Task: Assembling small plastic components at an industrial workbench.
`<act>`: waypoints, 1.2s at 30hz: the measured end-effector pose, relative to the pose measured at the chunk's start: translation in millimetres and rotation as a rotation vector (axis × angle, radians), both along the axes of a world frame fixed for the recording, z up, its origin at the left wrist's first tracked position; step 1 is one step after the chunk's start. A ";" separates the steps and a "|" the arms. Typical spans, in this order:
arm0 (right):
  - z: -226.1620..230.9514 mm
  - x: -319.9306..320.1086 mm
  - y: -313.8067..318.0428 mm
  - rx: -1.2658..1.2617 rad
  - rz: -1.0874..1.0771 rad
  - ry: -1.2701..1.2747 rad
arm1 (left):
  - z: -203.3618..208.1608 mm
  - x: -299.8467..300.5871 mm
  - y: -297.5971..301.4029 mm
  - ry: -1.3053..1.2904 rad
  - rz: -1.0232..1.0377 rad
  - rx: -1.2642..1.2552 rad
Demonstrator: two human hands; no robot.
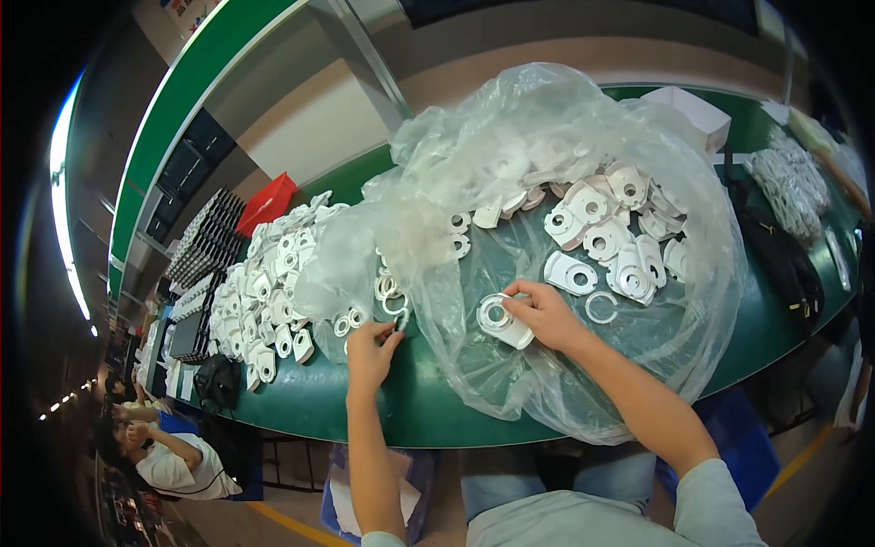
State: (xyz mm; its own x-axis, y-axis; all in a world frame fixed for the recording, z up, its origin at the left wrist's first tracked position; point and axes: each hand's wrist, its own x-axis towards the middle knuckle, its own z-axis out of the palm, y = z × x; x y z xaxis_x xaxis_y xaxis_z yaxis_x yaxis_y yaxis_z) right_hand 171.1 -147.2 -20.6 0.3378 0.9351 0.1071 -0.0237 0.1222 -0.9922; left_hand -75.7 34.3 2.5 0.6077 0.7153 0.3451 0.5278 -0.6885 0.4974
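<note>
My left hand (368, 356) is closed in a pinch on a small white plastic ring (402, 318), held tilted just above the table. Other white rings (354, 318) lie close by its fingertips. In my right hand (545, 315) is a white plastic housing (497, 314) with a round opening at one end, gripped at its right edge over a clear plastic bag (474, 383). Further right, a loose ring (601, 308) rests on the bag, beside several similar housings (571, 273) piled inside it.
A large heap of white housings (264, 301) covers the table's left part. Behind it stand a red bin (266, 204) and stacked dark trays (205, 239). A white box (690, 117), a black bag (775, 260) and bagged white parts (789, 182) sit at the right. Another person (178, 460) sits far left.
</note>
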 end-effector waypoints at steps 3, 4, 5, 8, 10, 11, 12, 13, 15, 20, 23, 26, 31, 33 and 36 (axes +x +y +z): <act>4.0 0.3 -1.8 -0.033 0.021 0.065 | 12.8 -2.6 -9.9 -0.041 0.032 -0.195; 4.2 1.0 -1.8 -0.032 0.016 0.064 | 16.4 -2.4 -11.1 -0.134 0.040 -0.354; 3.9 1.5 -1.7 -0.025 0.003 0.074 | 19.7 -1.2 -11.6 -0.226 0.046 -0.512; -1.4 4.4 0.1 -0.015 -0.018 0.093 | 30.4 4.5 -11.0 -0.308 -0.029 -0.552; -0.3 3.8 -0.8 -0.013 -0.025 0.101 | 33.5 14.9 -11.0 -0.391 -0.101 -0.553; 3.1 1.6 -1.5 -0.031 -0.024 0.097 | 35.0 20.3 -10.7 -0.473 -0.164 -0.554; 5.6 0.0 -1.8 -0.050 -0.023 0.092 | 38.0 24.9 -10.6 -0.514 -0.200 -0.623; 6.5 -0.1 -2.4 -0.052 -0.031 0.088 | 41.0 32.9 -12.6 -0.517 -0.208 -0.627; 7.2 0.8 -3.5 -0.071 -0.016 0.176 | 44.5 54.2 -17.9 -0.589 -0.199 -0.661; 0.6 1.7 0.8 -0.023 -0.019 0.172 | 22.3 89.0 -21.6 -0.784 -0.219 -0.672; 10.4 1.9 -0.6 -0.053 0.006 0.145 | 5.9 99.0 -39.3 -0.708 -0.231 -0.590; 8.1 2.5 -1.6 -0.055 0.037 0.152 | 4.6 105.0 -63.6 -0.598 -0.236 -0.501; 22.3 0.0 -7.5 -0.089 0.038 0.229 | 4.3 113.9 -74.3 -0.549 -0.256 -0.184; 19.7 1.2 -7.0 -0.092 0.049 0.161 | 5.4 115.3 -78.2 -0.537 -0.264 -0.172; 16.8 -2.7 -3.5 -0.070 0.070 0.207 | 7.8 113.2 -80.7 -0.521 -0.252 -0.133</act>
